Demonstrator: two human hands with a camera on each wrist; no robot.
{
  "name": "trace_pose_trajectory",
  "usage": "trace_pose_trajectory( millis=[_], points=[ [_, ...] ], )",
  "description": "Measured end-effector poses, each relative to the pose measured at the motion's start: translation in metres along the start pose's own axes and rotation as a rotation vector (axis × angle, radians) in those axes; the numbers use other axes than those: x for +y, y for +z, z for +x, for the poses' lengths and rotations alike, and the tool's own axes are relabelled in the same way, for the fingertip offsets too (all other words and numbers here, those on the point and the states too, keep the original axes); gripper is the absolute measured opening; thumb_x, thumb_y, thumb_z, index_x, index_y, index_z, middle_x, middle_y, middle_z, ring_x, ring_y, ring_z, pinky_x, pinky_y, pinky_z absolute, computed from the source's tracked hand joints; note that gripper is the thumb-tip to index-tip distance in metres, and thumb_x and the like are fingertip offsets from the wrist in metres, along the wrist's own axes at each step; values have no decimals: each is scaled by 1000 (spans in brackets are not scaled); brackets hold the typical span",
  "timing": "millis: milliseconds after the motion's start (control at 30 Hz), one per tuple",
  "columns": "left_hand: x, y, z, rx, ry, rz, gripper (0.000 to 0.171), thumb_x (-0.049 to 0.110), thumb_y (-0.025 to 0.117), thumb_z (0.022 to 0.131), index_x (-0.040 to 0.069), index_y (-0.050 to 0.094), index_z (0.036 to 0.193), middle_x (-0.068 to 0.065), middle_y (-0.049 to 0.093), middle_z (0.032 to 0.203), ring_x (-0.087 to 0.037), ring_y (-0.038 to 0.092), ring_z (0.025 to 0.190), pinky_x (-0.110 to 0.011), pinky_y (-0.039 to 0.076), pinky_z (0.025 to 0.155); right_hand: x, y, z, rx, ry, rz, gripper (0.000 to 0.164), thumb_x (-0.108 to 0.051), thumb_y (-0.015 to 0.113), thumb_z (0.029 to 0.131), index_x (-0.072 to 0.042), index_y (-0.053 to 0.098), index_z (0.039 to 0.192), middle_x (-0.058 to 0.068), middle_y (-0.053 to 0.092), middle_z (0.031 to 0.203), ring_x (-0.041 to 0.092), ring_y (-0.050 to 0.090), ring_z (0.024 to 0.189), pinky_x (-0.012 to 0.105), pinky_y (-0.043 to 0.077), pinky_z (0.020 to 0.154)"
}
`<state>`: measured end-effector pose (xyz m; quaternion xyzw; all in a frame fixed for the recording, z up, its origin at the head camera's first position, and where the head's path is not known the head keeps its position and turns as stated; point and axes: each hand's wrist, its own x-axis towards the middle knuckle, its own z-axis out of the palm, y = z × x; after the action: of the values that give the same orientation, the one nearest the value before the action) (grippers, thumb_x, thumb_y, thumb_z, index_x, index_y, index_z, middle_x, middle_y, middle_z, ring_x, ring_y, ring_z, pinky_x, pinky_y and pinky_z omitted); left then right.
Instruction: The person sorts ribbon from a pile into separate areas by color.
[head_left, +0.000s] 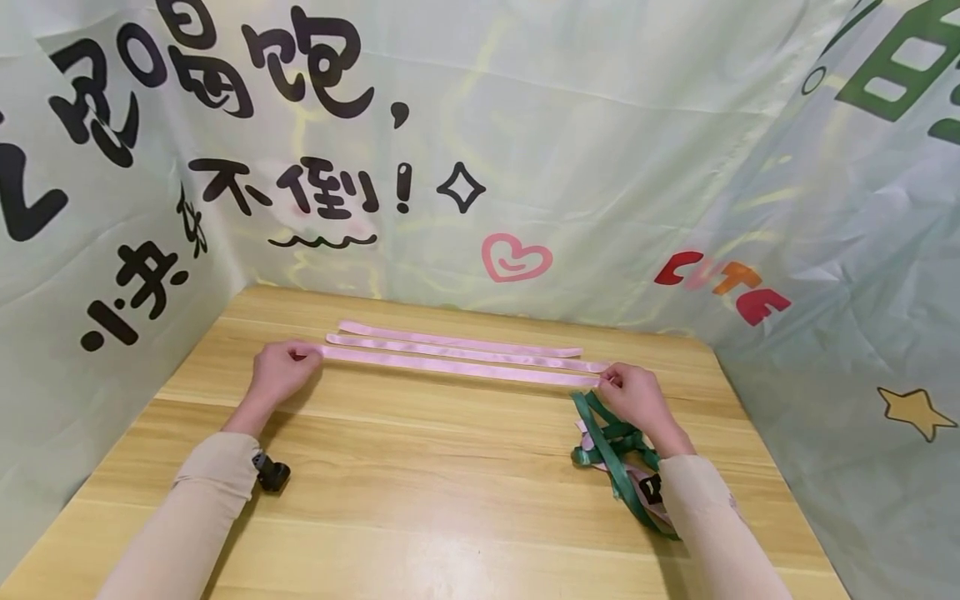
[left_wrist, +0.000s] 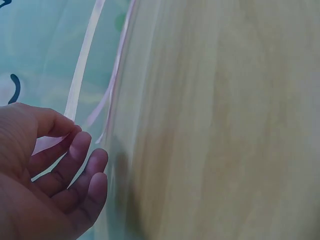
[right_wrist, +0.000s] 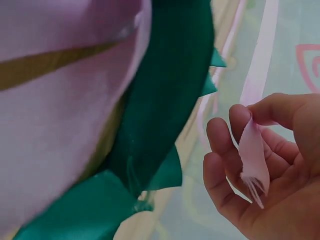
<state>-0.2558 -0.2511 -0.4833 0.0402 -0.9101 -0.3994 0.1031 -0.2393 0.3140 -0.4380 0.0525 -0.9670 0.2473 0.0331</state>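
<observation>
A pink ribbon point(head_left: 457, 367) is stretched straight between the two hands. At its left end, the left hand point(head_left: 283, 372) pinches it between thumb and index finger, as the left wrist view also shows. My right hand point(head_left: 636, 396) pinches the other end; in the right wrist view a short frayed tail point(right_wrist: 255, 167) hangs down inside the palm. Just beyond the held ribbon, two more pink ribbons lie roughly parallel on the table, a middle one point(head_left: 465, 352) and a far one point(head_left: 457, 341).
A tangled heap of green ribbons point(head_left: 611, 442) with some pink ones lies under the right wrist and forearm. The wooden table point(head_left: 420, 500) meets a printed cloth backdrop point(head_left: 600, 150) at the back and both sides. A black wrist camera point(head_left: 272, 473) sits at the left cuff.
</observation>
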Motion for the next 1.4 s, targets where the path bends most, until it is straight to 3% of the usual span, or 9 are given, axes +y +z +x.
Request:
trace_pose_trajectory(
  millis=[133, 433, 700, 1033, 1400],
  points=[
    [1, 3, 5, 2, 17, 33, 21, 20, 67, 94, 9, 66, 76, -8, 71, 81, -19, 56, 75, -30, 42, 71, 1, 2, 6, -9, 2, -22, 18, -11, 59, 100, 2, 71, 102, 8, 68, 76, 19, 51, 60, 33, 43, 61],
    [6, 7, 16, -41, -10, 98, 25, 21, 63, 91, 13, 60, 67, 3, 57, 62, -17, 51, 63, -30, 40, 63, 8, 10, 21, -40, 19, -49, 18, -11, 60, 101, 2, 72, 104, 16, 72, 90, 22, 56, 69, 35, 48, 66],
    [6, 13, 24, -91, -79, 146, 22, 23, 61, 87, 16, 65, 67, 5, 60, 62, -17, 51, 62, -29, 36, 56, 14, 19, 29, -98, 55, -54, 27, -12, 57, 104, 5, 73, 117, 21, 74, 105, 24, 60, 76, 38, 52, 73],
    [8, 16, 32, -102, -129, 182, 20, 24, 55, 85, 19, 59, 66, 3, 57, 65, -21, 51, 66, -30, 34, 56, 18, 25, 34, -86, 69, -51, 22, -13, 58, 103, 1, 73, 109, 17, 74, 99, 25, 63, 78, 42, 55, 74],
    [10, 19, 39, -115, -187, 202, 17, 23, 54, 85, 18, 58, 69, 0, 56, 68, -22, 51, 67, -32, 34, 59, 15, 26, 41, -60, 105, -58, 23, -15, 58, 101, 1, 72, 111, 21, 74, 106, 29, 64, 83, 44, 54, 77]
  ],
)
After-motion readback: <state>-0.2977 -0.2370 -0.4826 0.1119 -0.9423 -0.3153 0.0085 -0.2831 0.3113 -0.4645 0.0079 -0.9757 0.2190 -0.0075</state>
